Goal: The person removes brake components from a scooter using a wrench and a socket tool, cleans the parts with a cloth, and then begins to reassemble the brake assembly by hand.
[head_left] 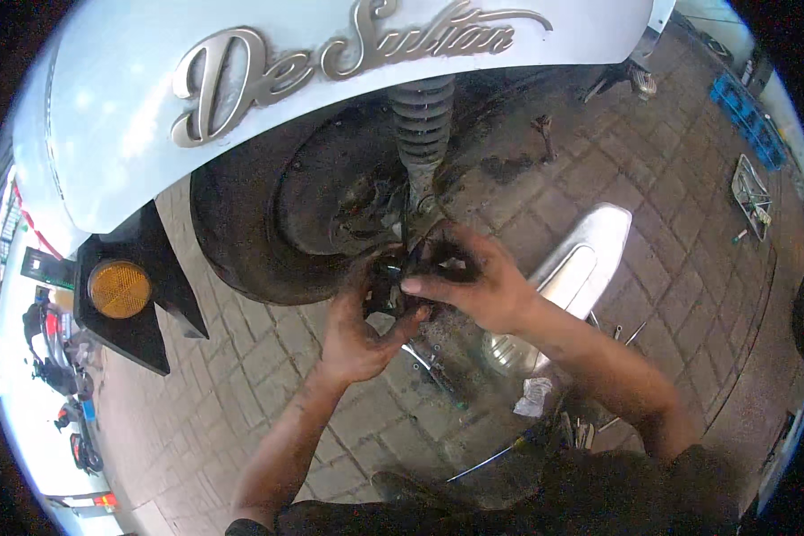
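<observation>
Just below the lower end of a black coil shock absorber [423, 125], my two hands meet beside a scooter's wheel [286, 179]. From the left, my left hand [363, 335] curls its fingers round a small dark metal part [393, 293] with shiny bits, its thumb stretched along the near side. My right hand [478, 284] pinches at the same part from the right, thumb and forefinger bent together. Both hands are smeared with black grease. Fingers hide most of the part, so its exact kind is unclear, as is whether it is still joined to the scooter.
Overhead hangs the scooter's pale body panel [134, 134] with raised lettering; an orange reflector [120, 288] sits at left. On the paving lie a silver cover [590, 255], a ratchet-like tool [436, 375], crumpled white paper [533, 397], a metal tray [752, 198] and a blue crate [747, 121].
</observation>
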Available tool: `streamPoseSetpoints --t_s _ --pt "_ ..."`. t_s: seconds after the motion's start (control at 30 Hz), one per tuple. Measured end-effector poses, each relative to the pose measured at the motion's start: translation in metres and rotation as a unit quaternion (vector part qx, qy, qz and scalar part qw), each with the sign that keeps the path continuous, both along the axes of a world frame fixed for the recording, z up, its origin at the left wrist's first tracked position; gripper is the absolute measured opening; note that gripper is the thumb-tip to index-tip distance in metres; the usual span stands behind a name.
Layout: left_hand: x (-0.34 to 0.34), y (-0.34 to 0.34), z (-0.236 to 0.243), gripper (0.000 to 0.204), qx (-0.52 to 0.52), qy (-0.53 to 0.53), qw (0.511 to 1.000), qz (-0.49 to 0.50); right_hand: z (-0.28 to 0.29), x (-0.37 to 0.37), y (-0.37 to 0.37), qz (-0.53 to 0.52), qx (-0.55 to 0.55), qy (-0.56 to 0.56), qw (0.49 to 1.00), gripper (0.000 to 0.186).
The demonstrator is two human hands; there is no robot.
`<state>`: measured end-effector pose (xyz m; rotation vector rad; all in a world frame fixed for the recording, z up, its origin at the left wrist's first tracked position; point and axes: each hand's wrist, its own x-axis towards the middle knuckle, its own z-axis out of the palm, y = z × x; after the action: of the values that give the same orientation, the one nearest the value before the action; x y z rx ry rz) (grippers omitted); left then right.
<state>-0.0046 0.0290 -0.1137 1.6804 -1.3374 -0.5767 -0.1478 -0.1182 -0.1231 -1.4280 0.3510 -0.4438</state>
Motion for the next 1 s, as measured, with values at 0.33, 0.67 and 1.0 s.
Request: streamPoseSetpoints --t_s 0.33,0.67,1.0 --pt "0.002 0.003 -0.001 0.079 -0.036 0.028 0.999 -0.021 -0.015 -0.003 -0.001 -0.034 -0.019 -0.032 0.999 0.042" --pt "-0.002 -0.003 0.009 0.077 -0.002 0.016 1.000 -0.016 -0.008 -0.018 0.001 -0.001 0.081 -0.030 0.996 0.053" --pt "0.004 -0.001 0.009 0.070 -0.002 0.141 0.990 0.000 -0.002 -0.037 -0.003 -0.018 0.105 0.009 0.994 0.058"
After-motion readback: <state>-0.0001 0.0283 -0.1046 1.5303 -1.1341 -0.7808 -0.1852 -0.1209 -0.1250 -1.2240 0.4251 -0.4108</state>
